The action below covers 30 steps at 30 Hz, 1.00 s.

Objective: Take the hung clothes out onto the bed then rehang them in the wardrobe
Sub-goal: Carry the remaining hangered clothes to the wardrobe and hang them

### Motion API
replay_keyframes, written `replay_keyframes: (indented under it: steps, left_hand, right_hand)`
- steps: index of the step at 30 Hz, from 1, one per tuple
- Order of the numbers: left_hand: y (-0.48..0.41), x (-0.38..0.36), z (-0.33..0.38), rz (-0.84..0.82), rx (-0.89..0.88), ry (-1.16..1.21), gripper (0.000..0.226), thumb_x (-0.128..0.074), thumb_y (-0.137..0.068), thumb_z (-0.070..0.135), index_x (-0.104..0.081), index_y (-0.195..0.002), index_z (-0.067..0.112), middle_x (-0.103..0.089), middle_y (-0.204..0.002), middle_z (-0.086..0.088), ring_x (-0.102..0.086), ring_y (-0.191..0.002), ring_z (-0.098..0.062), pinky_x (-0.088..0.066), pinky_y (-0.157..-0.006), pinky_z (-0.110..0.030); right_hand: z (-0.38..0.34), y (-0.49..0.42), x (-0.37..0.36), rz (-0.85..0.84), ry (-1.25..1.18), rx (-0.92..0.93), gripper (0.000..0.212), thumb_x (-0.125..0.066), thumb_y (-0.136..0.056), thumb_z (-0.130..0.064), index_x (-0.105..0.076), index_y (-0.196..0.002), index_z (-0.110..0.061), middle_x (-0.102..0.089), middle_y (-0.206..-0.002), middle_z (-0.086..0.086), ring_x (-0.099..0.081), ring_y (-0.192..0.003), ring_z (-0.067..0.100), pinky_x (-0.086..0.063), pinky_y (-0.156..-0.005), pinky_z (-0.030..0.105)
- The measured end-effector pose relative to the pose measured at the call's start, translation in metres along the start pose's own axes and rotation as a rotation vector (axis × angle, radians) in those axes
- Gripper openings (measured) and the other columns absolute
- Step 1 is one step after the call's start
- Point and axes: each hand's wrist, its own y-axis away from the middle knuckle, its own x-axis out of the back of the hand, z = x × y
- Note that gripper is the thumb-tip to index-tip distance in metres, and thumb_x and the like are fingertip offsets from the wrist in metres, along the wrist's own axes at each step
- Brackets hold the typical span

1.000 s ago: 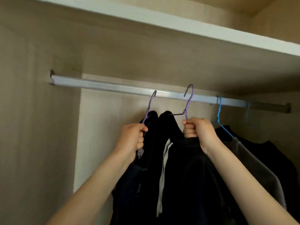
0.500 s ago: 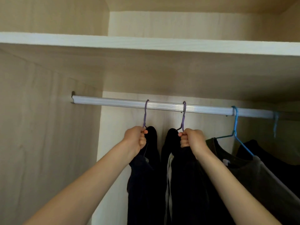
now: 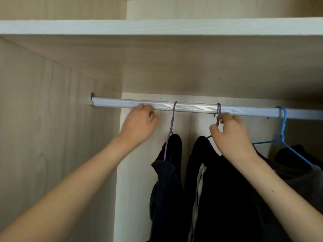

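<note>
Two hands [image 3: 139, 123] [image 3: 227, 130]: left loose, empty; right pinches the purple hanger [image 3: 218, 116]. Soft, limp clothes [image 3: 218, 189]—grip the stiff hook.

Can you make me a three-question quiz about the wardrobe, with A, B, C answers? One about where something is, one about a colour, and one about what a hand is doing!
1. Where is the left hand?
A. Below the rail, left of the first purple hanger
B. On the top shelf
C. Inside a sleeve

2. What colour is the hanger furthest right?
A. Red
B. Blue
C. White

3. What is the right hand doing?
A. Hanging loose
B. Pinching the second purple hanger by its neck
C. Folding a shirt

Answers: 1 A, it sits beside that hook, holding nothing. 2 B, its hook is blue. 3 B, fingers close on the wire under the rail.
</note>
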Motion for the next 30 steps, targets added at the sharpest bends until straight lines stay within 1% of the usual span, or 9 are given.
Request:
replay_keyframes:
  steps: [2, 5, 8, 10, 15, 21, 24, 27, 30]
  left_hand:
    - [-0.021, 0.015, -0.020, 0.131, -0.161, -0.094, 0.035, -0.051, -0.089, 0.036, -0.061, -0.112, 0.012, -0.058, -0.106, -0.010, -0.053, -0.101, -0.030, -0.042, -0.086, -0.037]
    - [-0.049, 0.018, -0.052, 0.013, -0.127, -0.165, 0.043, -0.046, -0.091, 0.051, -0.061, -0.115, 0.018, -0.060, -0.104, -0.006, -0.053, -0.103, -0.029, -0.039, -0.086, -0.038]
    - [-0.057, 0.012, -0.071, -0.027, -0.170, -0.204, 0.040, -0.037, -0.094, 0.056, -0.056, -0.083, 0.023, -0.054, -0.074, 0.004, -0.053, -0.082, -0.025, -0.029, -0.073, -0.035]
    - [-0.057, 0.010, -0.076, 0.027, -0.209, -0.154, 0.037, -0.039, -0.096, 0.054, -0.050, -0.075, 0.025, -0.046, -0.068, 0.010, -0.047, -0.076, -0.020, -0.023, -0.072, -0.033]
    - [-0.056, 0.005, -0.079, 0.101, -0.243, -0.122, 0.033, -0.041, -0.096, 0.051, -0.046, -0.074, 0.027, -0.044, -0.068, 0.011, -0.041, -0.075, -0.016, -0.019, -0.072, -0.031]
    - [-0.055, 0.004, -0.079, 0.121, -0.249, -0.102, 0.031, -0.039, -0.096, 0.051, -0.053, -0.082, 0.027, -0.050, -0.077, 0.011, -0.041, -0.079, -0.014, -0.019, -0.075, -0.030]
    - [-0.055, 0.003, -0.080, 0.126, -0.245, -0.092, 0.030, -0.041, -0.096, 0.050, -0.054, -0.084, 0.026, -0.050, -0.080, 0.010, -0.040, -0.081, -0.014, -0.020, -0.076, -0.031]
    - [-0.056, 0.000, -0.081, 0.155, -0.261, -0.089, 0.033, -0.043, -0.095, 0.051, -0.060, -0.088, 0.023, -0.057, -0.084, 0.007, -0.049, -0.086, -0.021, -0.023, -0.076, -0.032]
    - [-0.057, -0.002, -0.081, 0.190, -0.267, -0.094, 0.035, -0.045, -0.095, 0.049, -0.064, -0.092, 0.020, -0.067, -0.091, -0.001, -0.055, -0.092, -0.027, -0.024, -0.077, -0.034]
  right_hand:
    - [-0.026, -0.002, -0.002, -0.047, -0.085, 0.070, 0.042, -0.053, -0.090, -0.024, -0.054, -0.129, -0.007, -0.057, -0.123, 0.013, -0.056, -0.106, 0.028, -0.040, -0.083, 0.027]
    - [-0.061, -0.003, -0.021, -0.495, -0.204, -0.033, 0.059, -0.054, -0.091, -0.038, -0.042, -0.142, -0.011, -0.056, -0.132, 0.006, -0.054, -0.112, 0.020, -0.035, -0.083, 0.024]
    - [-0.080, 0.000, -0.043, -0.652, -0.198, -0.007, 0.031, -0.055, -0.090, -0.042, -0.061, -0.108, -0.018, -0.063, -0.101, -0.003, -0.059, -0.092, 0.016, -0.040, -0.070, 0.024]
    - [-0.084, -0.001, -0.053, -0.636, -0.211, 0.004, 0.017, -0.058, -0.089, -0.036, -0.054, -0.078, -0.025, -0.056, -0.077, -0.008, -0.054, -0.070, 0.007, -0.036, -0.057, 0.019]
    - [-0.101, 0.001, -0.070, -0.583, -0.224, 0.047, 0.026, -0.059, -0.089, -0.027, -0.041, -0.070, -0.029, -0.046, -0.070, -0.012, -0.043, -0.062, -0.001, -0.034, -0.044, 0.005]
    - [-0.111, 0.003, -0.076, -0.645, -0.197, 0.044, 0.007, -0.057, -0.091, -0.029, -0.051, -0.092, -0.024, -0.052, -0.084, -0.015, -0.053, -0.078, 0.005, -0.034, -0.052, 0.003]
    - [-0.096, -0.002, -0.054, -0.475, -0.081, 0.037, 0.049, -0.055, -0.092, -0.034, -0.048, -0.136, -0.013, -0.058, -0.126, 0.000, -0.053, -0.118, 0.019, -0.033, -0.083, 0.013]
    - [-0.064, -0.001, -0.025, -0.083, -0.011, -0.044, 0.058, -0.060, -0.088, -0.027, -0.043, -0.140, -0.008, -0.053, -0.136, 0.010, -0.053, -0.119, 0.024, -0.036, -0.085, 0.022]
    - [-0.036, 0.011, -0.014, -0.148, 0.093, -0.182, 0.070, -0.067, -0.081, -0.022, -0.036, -0.141, -0.002, -0.046, -0.135, 0.015, -0.049, -0.119, 0.030, -0.036, -0.082, 0.024]
